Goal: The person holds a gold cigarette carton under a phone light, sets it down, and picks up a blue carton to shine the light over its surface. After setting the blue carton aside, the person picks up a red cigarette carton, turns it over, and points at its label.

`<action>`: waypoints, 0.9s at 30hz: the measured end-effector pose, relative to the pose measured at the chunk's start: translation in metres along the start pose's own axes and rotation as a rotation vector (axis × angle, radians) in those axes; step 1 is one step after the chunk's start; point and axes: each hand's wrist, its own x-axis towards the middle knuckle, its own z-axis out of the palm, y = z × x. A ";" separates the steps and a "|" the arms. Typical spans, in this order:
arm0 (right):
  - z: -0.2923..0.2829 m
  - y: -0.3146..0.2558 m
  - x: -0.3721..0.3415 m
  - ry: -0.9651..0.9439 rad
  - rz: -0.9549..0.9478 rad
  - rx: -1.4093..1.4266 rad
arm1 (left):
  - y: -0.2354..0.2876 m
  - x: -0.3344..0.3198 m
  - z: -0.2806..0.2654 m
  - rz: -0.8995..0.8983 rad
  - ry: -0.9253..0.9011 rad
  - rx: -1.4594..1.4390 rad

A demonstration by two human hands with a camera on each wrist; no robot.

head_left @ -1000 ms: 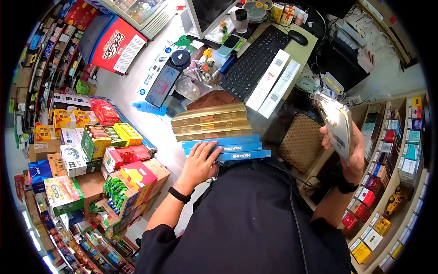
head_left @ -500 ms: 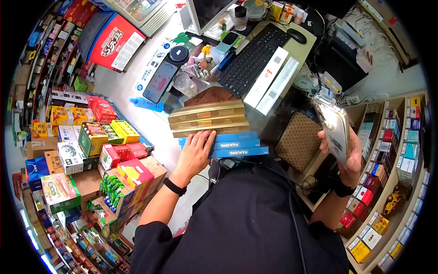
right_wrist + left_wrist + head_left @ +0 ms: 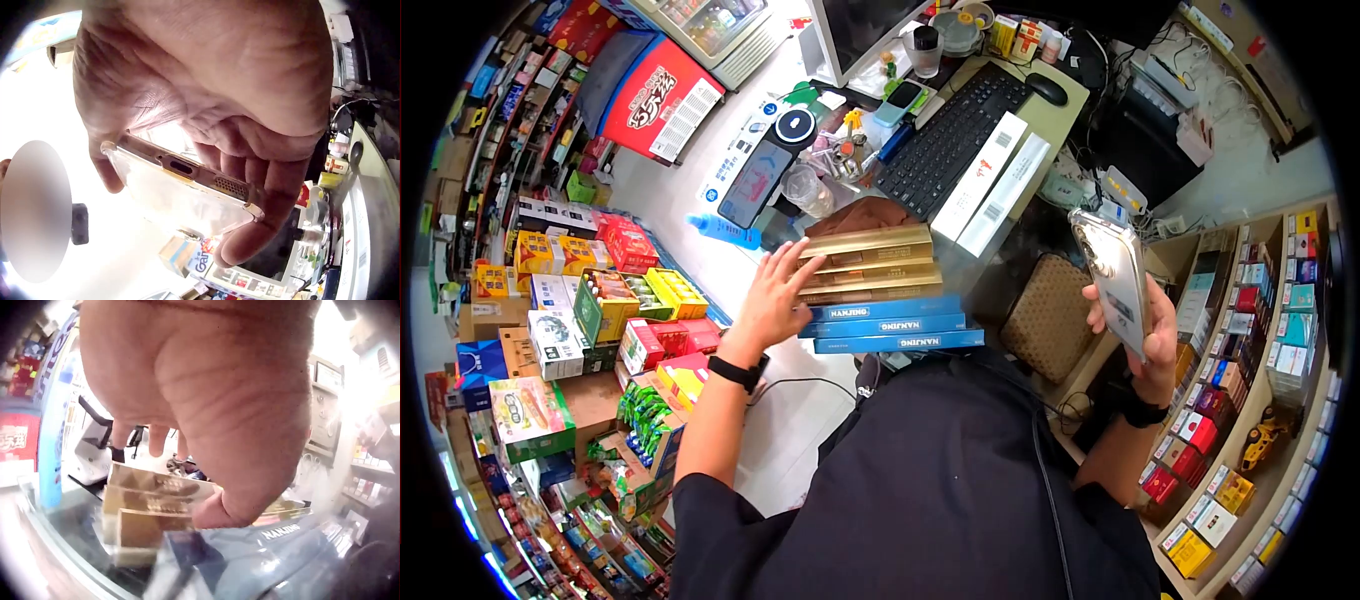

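Observation:
Several long gold cartons stand in a row on the counter. Three blue cartons marked NANJING lie against them on the near side. My left hand is at the left ends of both groups, fingers spread and fairly straight, fingertips overlapping the gold ones. In the left wrist view the thumb shows close over the gold and blue cartons. Off to the right, my right hand holds a smartphone upright, camera side toward the head view. The right wrist view shows the phone's bottom edge between thumb and fingers.
Two white cartons lie by the black keyboard. A payment device, a plastic cup and a blue bottle stand on the counter. Boxed goods are stacked at left; shelves of small packs line the right.
My left hand has left the tops of the blue cartons and moved up and left to the gold ones' left ends. The right hand and phone have shifted slightly left.

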 end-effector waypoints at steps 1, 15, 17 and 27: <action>-0.001 -0.001 -0.001 0.001 -0.003 0.001 | -0.011 0.001 -0.003 -0.002 -0.086 0.045; -0.006 -0.002 0.014 0.020 -0.038 0.030 | -0.038 0.039 0.007 0.097 -0.077 0.119; -0.004 -0.004 0.018 0.023 -0.036 0.030 | -0.045 0.044 0.014 0.094 -0.032 0.070; -0.011 -0.005 0.025 0.066 -0.035 0.039 | -0.074 0.019 -0.028 -0.091 -0.198 -0.275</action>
